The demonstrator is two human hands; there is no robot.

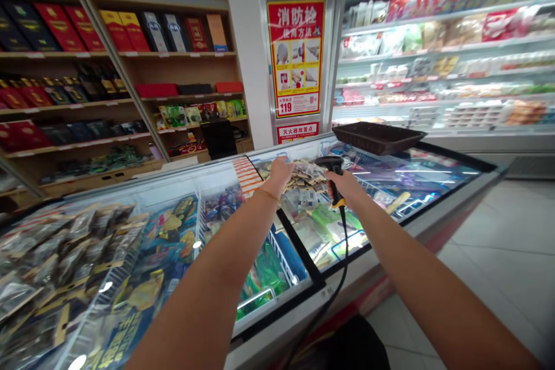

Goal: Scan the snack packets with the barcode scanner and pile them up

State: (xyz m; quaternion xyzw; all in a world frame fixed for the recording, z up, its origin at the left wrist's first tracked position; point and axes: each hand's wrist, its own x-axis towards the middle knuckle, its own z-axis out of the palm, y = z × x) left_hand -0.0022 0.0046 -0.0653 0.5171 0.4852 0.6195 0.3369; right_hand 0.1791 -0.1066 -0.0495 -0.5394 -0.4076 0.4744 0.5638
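Observation:
My right hand (348, 186) is wrapped round the grip of a black and yellow handheld barcode scanner (329, 161), its head pointing left. A black cable (346, 243) hangs from the scanner's base and runs down past the freezer's front edge. To the left, my left hand (281, 172) is over the chest freezer with the fingers curled and largely hidden. Beside it lie brown and clear packets (306, 180); whether one of them is in that hand I cannot make out. Green-and-white bags (338, 222) lie nearer, below the scanner.
The chest freezer (286, 234) has dark-framed glass and wire baskets, with more packets (87, 243) at left. A dark brown tray (379, 137) rests on its far right end. Shelves of boxes (173, 32) stand behind, and an open chilled display (446, 58) at right.

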